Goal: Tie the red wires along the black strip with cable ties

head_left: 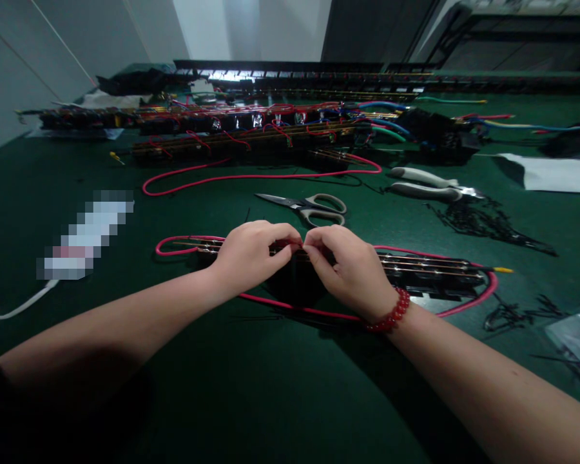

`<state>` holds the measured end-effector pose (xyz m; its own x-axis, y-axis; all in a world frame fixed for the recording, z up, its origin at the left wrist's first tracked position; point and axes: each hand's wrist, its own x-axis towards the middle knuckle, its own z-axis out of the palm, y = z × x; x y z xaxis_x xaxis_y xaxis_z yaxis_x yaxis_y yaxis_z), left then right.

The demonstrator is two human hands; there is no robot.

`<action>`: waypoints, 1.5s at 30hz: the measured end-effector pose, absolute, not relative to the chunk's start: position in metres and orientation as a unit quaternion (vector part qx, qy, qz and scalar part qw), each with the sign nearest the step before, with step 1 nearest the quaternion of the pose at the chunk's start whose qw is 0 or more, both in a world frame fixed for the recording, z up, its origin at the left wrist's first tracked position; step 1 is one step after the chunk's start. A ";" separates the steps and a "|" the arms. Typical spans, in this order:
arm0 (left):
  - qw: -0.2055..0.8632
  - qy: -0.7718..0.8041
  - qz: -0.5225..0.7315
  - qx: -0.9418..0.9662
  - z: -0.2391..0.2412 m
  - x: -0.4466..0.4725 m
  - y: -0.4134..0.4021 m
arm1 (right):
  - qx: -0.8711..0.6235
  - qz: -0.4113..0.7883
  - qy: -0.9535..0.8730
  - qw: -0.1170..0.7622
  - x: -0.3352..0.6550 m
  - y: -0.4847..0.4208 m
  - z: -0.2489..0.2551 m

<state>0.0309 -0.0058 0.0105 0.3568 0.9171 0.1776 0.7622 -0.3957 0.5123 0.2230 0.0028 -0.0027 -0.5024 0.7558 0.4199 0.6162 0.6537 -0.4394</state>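
A long black assembly (430, 274) with thin copper-coloured rods along its top lies crosswise on the table in front of me. A red cable (290, 307) loops around it, and a yellow tip (502, 270) sticks out at its right end. Over the middle of the assembly my left hand (254, 254) is closed, thumb and forefinger pinched. My right hand (350, 267), a red bead bracelet at its wrist, pinches right beside it, fingertips meeting the left ones. Whatever they grip is too small and covered to name. Scissors (309, 207) lie just beyond the hands.
Pliers (425, 183) rest at the right, beside a heap of black cable ties (483, 219). Behind them stretch several wired black assemblies (241, 138). A blurred-out white object (87, 235) with a cord lies left. A clear plastic bag (577, 335) sits at the right edge.
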 end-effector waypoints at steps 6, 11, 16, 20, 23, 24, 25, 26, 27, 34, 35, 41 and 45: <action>0.176 0.521 0.227 0.804 0.011 0.030 -0.006 | -0.402 0.119 -0.858 0.298 0.223 0.002 -0.003; 0.187 0.518 0.226 0.804 0.011 0.030 -0.005 | -0.400 0.117 -0.858 0.299 0.223 0.003 -0.003; 0.190 0.520 0.225 0.802 0.010 0.030 -0.004 | -0.404 0.110 -0.858 0.297 0.223 0.002 -0.003; 0.192 0.517 0.225 0.803 0.009 0.030 -0.004 | -0.403 0.107 -0.859 0.298 0.223 0.001 -0.003; 0.196 0.519 0.224 0.801 0.010 0.030 -0.003 | -0.399 0.105 -0.860 0.301 0.223 0.001 -0.003; 0.198 0.520 0.223 0.800 0.010 0.030 -0.003 | -0.399 0.106 -0.860 0.301 0.223 0.001 -0.004; 0.200 0.520 0.223 0.800 0.010 0.030 -0.003 | -0.399 0.107 -0.859 0.301 0.223 0.001 -0.004; 0.201 0.521 0.224 0.799 0.010 0.030 -0.003 | -0.401 0.108 -0.858 0.303 0.223 0.001 -0.004; 0.202 0.521 0.224 0.798 0.011 0.030 -0.003 | -0.404 0.111 -0.856 0.304 0.224 0.001 -0.004; 0.204 0.526 0.222 0.795 0.010 0.030 -0.002 | -0.403 0.137 -0.839 0.339 0.224 0.002 -0.004; 0.204 0.527 0.221 0.795 0.010 0.030 -0.002 | -0.404 0.139 -0.836 0.343 0.224 0.002 -0.003; 0.203 0.535 0.216 0.791 0.010 0.030 -0.002 | -0.408 0.135 -0.825 0.367 0.223 0.000 -0.003; 0.201 0.536 0.214 0.791 0.010 0.031 -0.002 | -0.408 0.137 -0.820 0.378 0.223 0.000 -0.003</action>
<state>0.0306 -0.0016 0.0098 0.3332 0.9348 0.1229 0.7627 -0.3439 0.5477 0.2231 0.0004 -0.0027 -0.3815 0.7721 0.5082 0.5652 0.6299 -0.5327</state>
